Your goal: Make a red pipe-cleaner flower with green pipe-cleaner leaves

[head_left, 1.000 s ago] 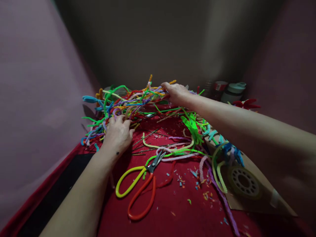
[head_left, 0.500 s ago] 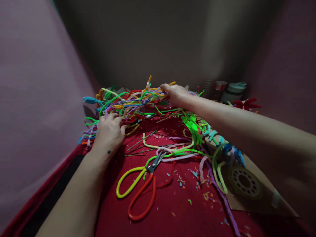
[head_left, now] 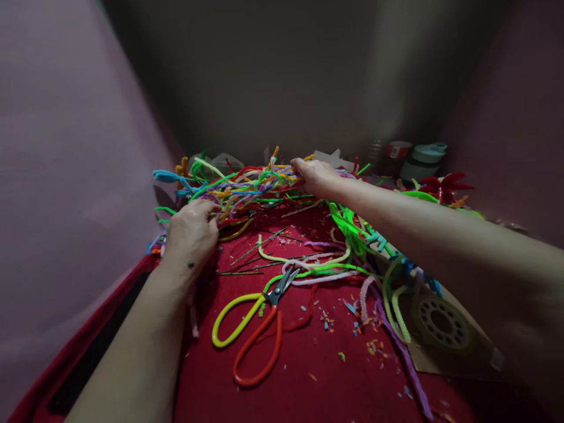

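Pipe cleaners [head_left: 252,188] bunched btwn L hand [head_left: 192,228] & R hand [head_left: 318,177], both part-curled (grip: can't tell).

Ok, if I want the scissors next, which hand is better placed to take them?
Left, probably. The left hand is nearer the scissors, at the near left of the heaped pipe cleaners; the right hand is farther back, its fingers at the heap.

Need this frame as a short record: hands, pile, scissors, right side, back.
left hand: at pile's left end, fingers curled, grip unclear
right hand: on pile's right part, grip unclear
pile: tangled multicoloured fuzzy stems
scissors: on red cloth, handles spread
right side: tape roll on cardboard
back right: lidded container
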